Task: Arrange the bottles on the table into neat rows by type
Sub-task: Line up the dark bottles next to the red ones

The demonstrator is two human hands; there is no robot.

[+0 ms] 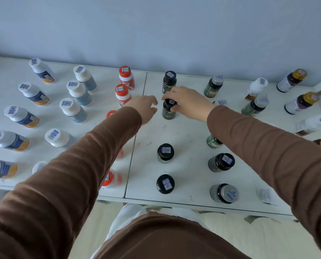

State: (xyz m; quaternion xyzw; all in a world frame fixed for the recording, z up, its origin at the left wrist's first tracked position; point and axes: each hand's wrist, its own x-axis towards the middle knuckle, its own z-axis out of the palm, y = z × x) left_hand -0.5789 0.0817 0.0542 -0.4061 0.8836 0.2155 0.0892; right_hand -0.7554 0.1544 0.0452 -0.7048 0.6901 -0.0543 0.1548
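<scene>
The right hand (185, 101) grips the cap of 1 black-capped bottle (168, 111), second in its column on the table (184, 131). The left hand (146, 107) hovers empty, fingers loosely curled. The bottle appears rigid and light; hold at the cap.

A pale blue-grey wall (156, 30) (bare) above cream floor (249, 238).
</scene>
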